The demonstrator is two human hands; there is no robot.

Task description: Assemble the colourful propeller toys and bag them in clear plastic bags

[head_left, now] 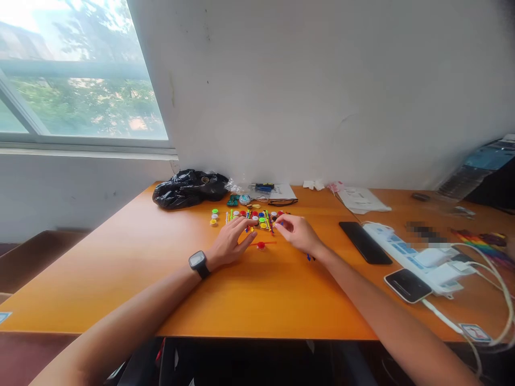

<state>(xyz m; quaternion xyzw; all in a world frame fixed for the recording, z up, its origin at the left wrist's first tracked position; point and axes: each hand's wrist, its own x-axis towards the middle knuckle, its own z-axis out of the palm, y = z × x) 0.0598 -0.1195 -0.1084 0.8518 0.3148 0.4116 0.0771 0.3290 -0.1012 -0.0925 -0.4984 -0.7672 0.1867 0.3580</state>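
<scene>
- Two bare hands meet over a wooden counter (pixel 265 305), the left hand (pixel 232 240) and right hand (pixel 298 235) angled inward with a gap between.
- Left fingers are spread and curved downward, thumb apart from the index; I see nothing gripped there.
- Right fingers are drawn together, thumb towards index; whether they pinch a piece I cannot tell.
- Between the hands, just nearer the person than the fingertips, lies a red disc (pixel 261 245) with a thin red stick (pixel 271 243), probably placed there to suit either hand.
- Coloured discs and sticks (pixel 262 220) crowd by the fingertips, seemingly gathered for short reaches.
- Left of the left fingers, a green disc (pixel 214 211) heads a small separate line, perhaps sorted apart.
- Both forearms slant in from the near edge, a smartwatch (pixel 197 260) on the left wrist.
</scene>
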